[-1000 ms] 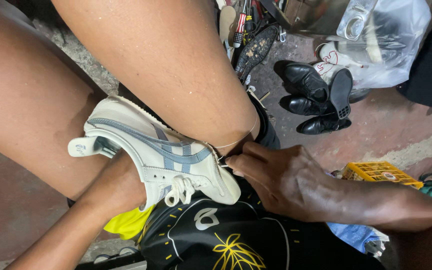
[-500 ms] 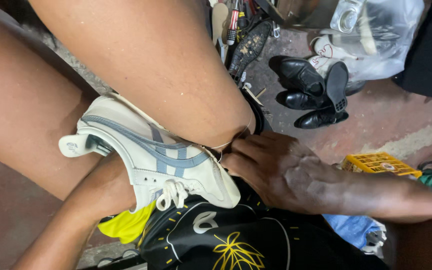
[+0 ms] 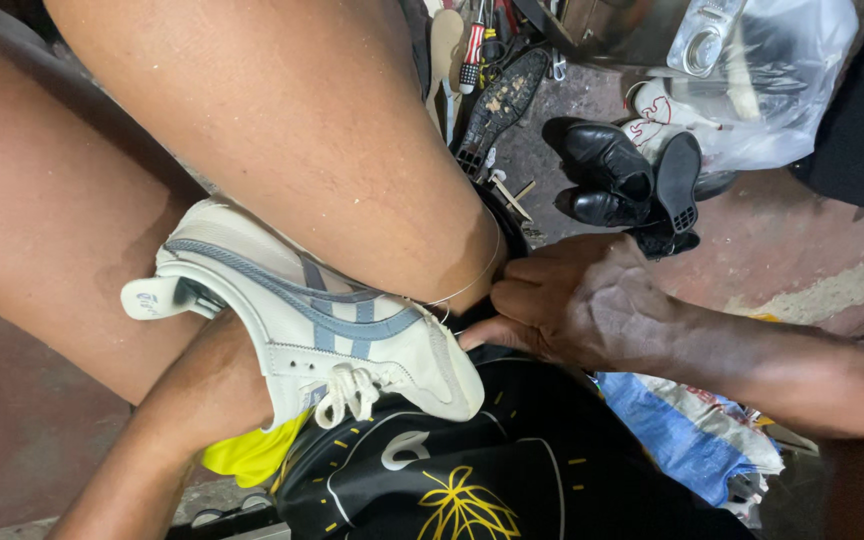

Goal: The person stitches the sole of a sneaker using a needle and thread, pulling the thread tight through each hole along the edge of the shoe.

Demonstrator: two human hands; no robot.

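Observation:
A white sneaker (image 3: 322,335) with grey-blue stripes and white laces lies on its side, wedged between my bare thighs (image 3: 282,130). My left hand (image 3: 217,385) comes up from the bottom left and holds the sneaker from beneath, with its fingers hidden behind the shoe. My right hand (image 3: 577,300) sits just right of the toe, fingers closed. A thin pale thread (image 3: 474,284) curves from the sneaker's toe around my knee to those pinched fingers.
A pair of black dress shoes (image 3: 612,180) lies on the reddish floor beyond my right hand. A loose black sole (image 3: 500,105), a screwdriver (image 3: 472,50) and a clear plastic bag (image 3: 762,80) are farther back. Black printed fabric (image 3: 452,480), yellow cloth (image 3: 242,455) and blue cloth (image 3: 672,430) lie below.
My right hand has drawn slightly to the right, away from the sneaker's toe, and the thread now shows as a longer loop by my knee. The sneaker stays wedged in place.

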